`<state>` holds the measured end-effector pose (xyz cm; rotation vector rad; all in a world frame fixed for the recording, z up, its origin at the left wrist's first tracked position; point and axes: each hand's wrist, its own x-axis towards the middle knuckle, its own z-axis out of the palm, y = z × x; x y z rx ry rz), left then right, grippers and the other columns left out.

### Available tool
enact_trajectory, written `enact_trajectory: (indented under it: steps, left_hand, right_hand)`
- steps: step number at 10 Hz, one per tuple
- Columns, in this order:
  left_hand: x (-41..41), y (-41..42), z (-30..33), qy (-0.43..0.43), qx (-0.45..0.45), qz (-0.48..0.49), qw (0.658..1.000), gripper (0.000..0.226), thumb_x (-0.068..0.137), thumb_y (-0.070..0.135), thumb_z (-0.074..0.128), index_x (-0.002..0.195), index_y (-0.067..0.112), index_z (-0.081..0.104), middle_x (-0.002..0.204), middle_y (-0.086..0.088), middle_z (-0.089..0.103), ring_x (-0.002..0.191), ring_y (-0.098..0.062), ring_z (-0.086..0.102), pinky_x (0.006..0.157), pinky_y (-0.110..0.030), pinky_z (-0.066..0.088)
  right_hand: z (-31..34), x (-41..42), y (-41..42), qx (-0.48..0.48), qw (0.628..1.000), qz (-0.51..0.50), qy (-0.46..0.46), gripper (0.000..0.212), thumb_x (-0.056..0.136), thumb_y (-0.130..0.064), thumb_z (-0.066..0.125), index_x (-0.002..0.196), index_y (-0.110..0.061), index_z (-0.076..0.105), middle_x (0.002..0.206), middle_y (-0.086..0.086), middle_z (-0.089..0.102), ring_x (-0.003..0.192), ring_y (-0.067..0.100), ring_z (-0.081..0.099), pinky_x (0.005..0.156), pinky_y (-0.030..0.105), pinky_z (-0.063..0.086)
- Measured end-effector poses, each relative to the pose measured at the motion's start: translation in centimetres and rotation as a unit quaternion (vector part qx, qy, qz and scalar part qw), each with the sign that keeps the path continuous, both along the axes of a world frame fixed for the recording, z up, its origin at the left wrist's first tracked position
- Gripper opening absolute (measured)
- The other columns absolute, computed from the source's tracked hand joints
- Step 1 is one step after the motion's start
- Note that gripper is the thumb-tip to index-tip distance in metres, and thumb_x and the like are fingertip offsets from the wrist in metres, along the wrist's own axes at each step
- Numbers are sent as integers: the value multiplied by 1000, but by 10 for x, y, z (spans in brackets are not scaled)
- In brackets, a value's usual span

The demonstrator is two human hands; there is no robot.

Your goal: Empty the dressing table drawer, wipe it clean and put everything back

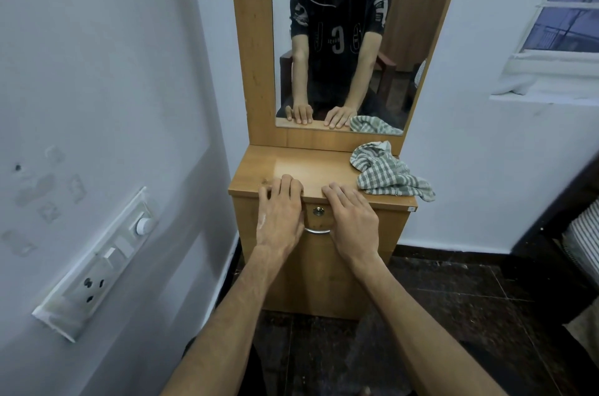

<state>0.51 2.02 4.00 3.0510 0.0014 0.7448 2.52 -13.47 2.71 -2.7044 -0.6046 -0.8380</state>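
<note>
Two bare hands rest palm-down on the front edge of a wooden dressing table's worktop, seen from a head-worn camera looking down. The left hand lies at about 9 o'clock of the picture's middle, fingers spread flat on the wood and gripping nothing. The right hand lies just beside it toward 3 o'clock, its fingers likewise flat, loose and empty. Below and between the two hands, at 6 o'clock from the fingertips, sits the drawer, pushed fully in, with a small round lock and a curved metal handle partly hidden by both hands. A crumpled green-and-white checked cloth lies on the worktop at 2 o'clock from the right hand, near it but not touching, one corner hanging past the worktop's right edge. A tall mirror rises at 12 o'clock and reflects the person's arms, hands and the cloth. A white switchboard is fixed to the wall at 8 o'clock. Dark tiled floor lies below.
</note>
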Motion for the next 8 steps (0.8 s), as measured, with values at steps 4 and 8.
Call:
enact_trajectory:
  steps: [4, 8]
  left_hand:
    - [-3, -6, 8, 22, 19, 15, 999, 41, 90, 32, 58, 125, 15, 47, 126, -7, 46, 115, -25, 45, 103, -45, 38]
    - [-60, -3, 44, 162, -50, -51, 984, 51, 88, 30, 59, 137, 16, 54, 146, -5, 48, 141, -22, 40, 123, -47, 24]
  right_hand:
    - [3, 0, 3, 31, 1000, -1, 5, 66, 68, -3, 88, 130, -15, 69, 134, 6, 70, 126, 23, 65, 108, 41, 52]
    - [79, -52, -8, -49, 967, 1, 249, 45, 95, -23, 54, 140, -17, 55, 136, 6, 61, 121, 26, 60, 102, 40, 51]
